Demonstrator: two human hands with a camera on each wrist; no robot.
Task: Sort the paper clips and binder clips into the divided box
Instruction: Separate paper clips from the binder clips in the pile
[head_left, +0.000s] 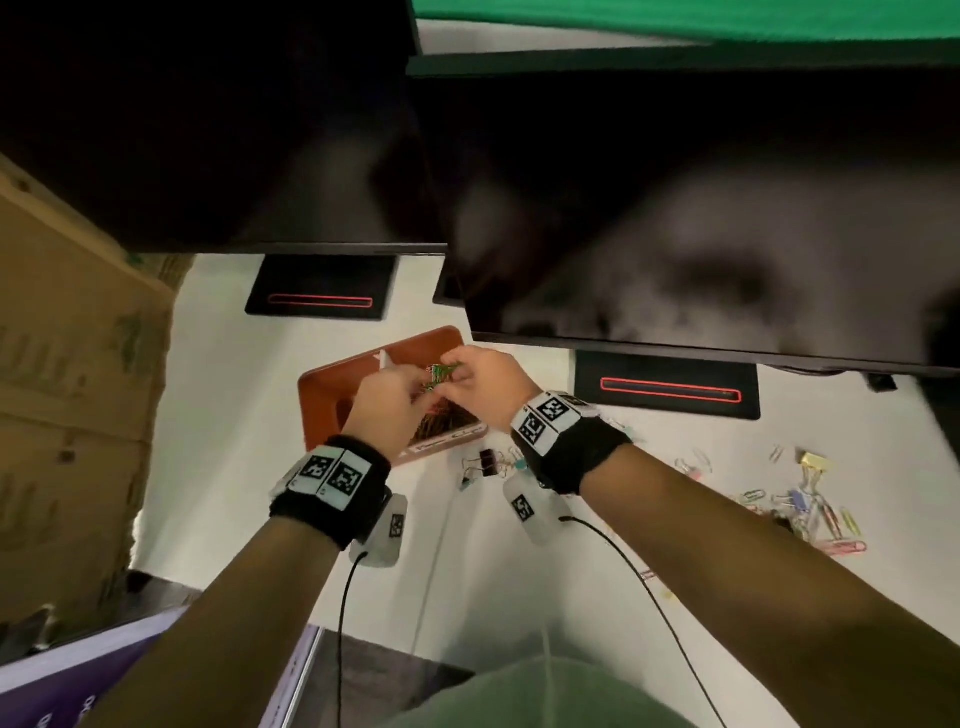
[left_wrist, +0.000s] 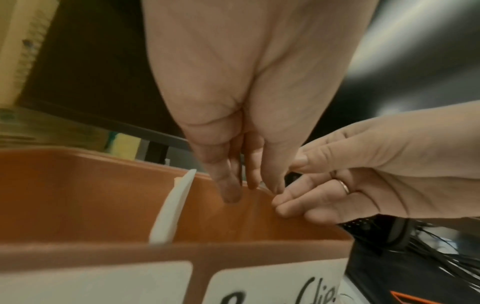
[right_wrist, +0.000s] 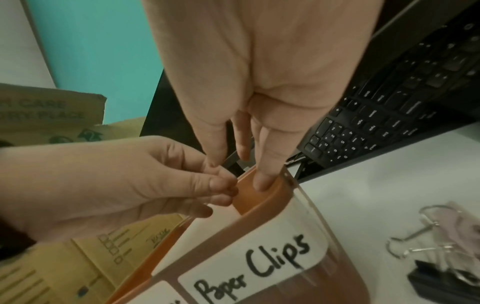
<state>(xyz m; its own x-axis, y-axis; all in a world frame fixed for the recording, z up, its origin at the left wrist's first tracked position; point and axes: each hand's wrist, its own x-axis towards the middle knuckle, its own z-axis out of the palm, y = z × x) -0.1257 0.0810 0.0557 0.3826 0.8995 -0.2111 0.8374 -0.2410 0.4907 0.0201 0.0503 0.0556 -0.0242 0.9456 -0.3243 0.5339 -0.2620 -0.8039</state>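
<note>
An orange divided box with a white divider stands on the white desk. Its right compartment bears the label "Paper Clips" and holds a heap of paper clips. Above that compartment my left hand and my right hand meet fingertip to fingertip, both pinching a small tangle of green paper clips. In the wrist views the fingers hide the tangle. Loose binder clips lie just in front of the box, under my right wrist.
A scattered pile of coloured paper clips and binder clips lies on the desk to the right. Two monitors on black stands loom behind the box. A black keyboard is beyond it, and a cardboard box stands at the left.
</note>
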